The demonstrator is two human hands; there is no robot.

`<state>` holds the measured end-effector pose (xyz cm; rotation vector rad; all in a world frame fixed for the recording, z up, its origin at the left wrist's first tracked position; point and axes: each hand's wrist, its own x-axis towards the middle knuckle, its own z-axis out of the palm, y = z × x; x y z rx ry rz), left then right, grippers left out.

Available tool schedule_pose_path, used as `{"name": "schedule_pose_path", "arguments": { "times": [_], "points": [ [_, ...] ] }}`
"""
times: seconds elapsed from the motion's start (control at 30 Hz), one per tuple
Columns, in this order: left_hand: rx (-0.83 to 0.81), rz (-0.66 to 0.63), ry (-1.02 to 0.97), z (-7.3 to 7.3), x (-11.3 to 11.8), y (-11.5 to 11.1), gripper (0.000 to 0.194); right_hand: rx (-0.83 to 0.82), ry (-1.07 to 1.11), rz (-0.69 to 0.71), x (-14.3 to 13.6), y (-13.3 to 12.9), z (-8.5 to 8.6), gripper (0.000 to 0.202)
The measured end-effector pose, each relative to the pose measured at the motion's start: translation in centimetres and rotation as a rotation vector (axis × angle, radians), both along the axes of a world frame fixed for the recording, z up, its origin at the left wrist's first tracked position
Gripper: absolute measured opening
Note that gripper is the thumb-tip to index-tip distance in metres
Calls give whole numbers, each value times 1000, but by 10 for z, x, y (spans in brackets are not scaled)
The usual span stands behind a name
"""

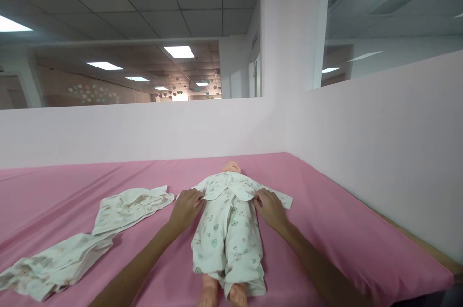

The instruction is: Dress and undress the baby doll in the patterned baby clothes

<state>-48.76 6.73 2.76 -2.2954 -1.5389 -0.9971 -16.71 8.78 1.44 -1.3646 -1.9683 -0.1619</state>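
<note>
Both our hands are at work on the lower hem of a white cotton baby top with small printed figures. Our left hand has its fingers curled shut on the hem at one side; our right hand is bent the same way, closed on the opposite side. The exact pinch is partly hidden by the knuckles.

The top is on a pale pink baby doll, along with loose white trousers with green leaf-like prints. We note the doll lying front up, between our forearms, slightly right of centre in our view. Long axis runs away from us: head at the far end, bare feet nearest. The sleeves spread outward, the right-hand one reaching past our right hand.

Surface: covered in a smooth pink cloth, creased toward the left. To the left of the doll, a white printed garment lies bunched; nearer us, a second white printed garment lies spread, its corner against the first.

Room: plain white walls meet behind the surface, with wide windows above. Through the glass we see ceiling panels, lit rectangular lamps and small heart-shaped decorations.
</note>
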Motion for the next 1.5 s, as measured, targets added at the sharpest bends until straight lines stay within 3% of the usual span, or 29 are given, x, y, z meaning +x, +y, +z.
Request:
{"name": "schedule_pose_path", "arguments": {
  "times": [0.17,0.27,0.47,0.67,0.73,0.83,0.93,1.03,1.13,1.23,1.37,1.5],
  "points": [
    [-160,114,70,-5,9,0,25,-86,4,52,6,-1,-3,18],
    [-213,108,136,-5,13,-1,21,-110,15,96,6,0,1,18],
    [-309,67,103,-2,8,-9,19,-251,6,7,24,-7,8,22],
    [-198,92,-87,6,11,-16,20,-269,-149,135,22,-31,10,25],
    [-164,63,-187,12,18,-18,11,-193,-140,123,13,-35,15,16],
    [-155,2,-277,21,32,-17,12,-44,-148,113,-6,-35,23,30],
    [-129,-71,-242,28,45,-14,15,52,-181,153,-23,-31,31,27],
    [-60,-123,-189,30,50,-17,16,98,-30,144,-34,-34,37,25],
    [-3,-188,-109,32,47,-26,16,88,20,170,-37,-45,39,21],
    [-22,-279,-7,36,42,-35,18,18,-126,255,-35,-56,38,21],
    [-129,-359,78,45,44,-45,22,-85,-178,322,-36,-64,41,22],
    [-290,-402,-34,57,47,-49,20,-138,-56,365,-42,-63,49,20]
  ]
}}
